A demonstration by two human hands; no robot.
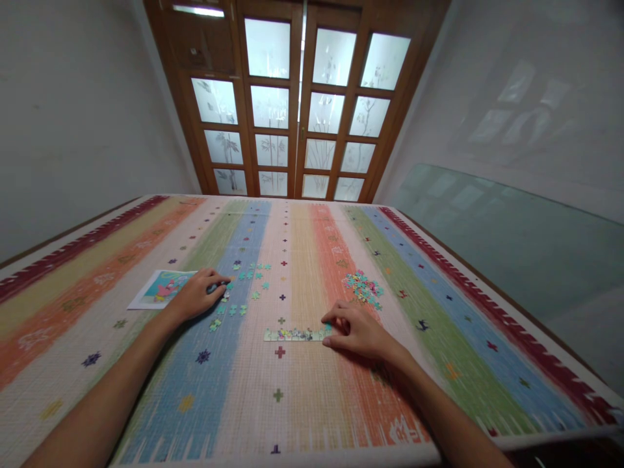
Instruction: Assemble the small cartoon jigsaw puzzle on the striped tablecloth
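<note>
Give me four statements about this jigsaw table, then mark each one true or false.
1. The right hand touches the right end of the joined strip. True.
2. The left hand lifts the picture card off the table. False: the card lies flat by that hand, which rests among the loose pieces.
3. A pile of pieces lies just beyond the right hand. True.
4. The tablecloth is plain white. False: it is striped in many colours.
</note>
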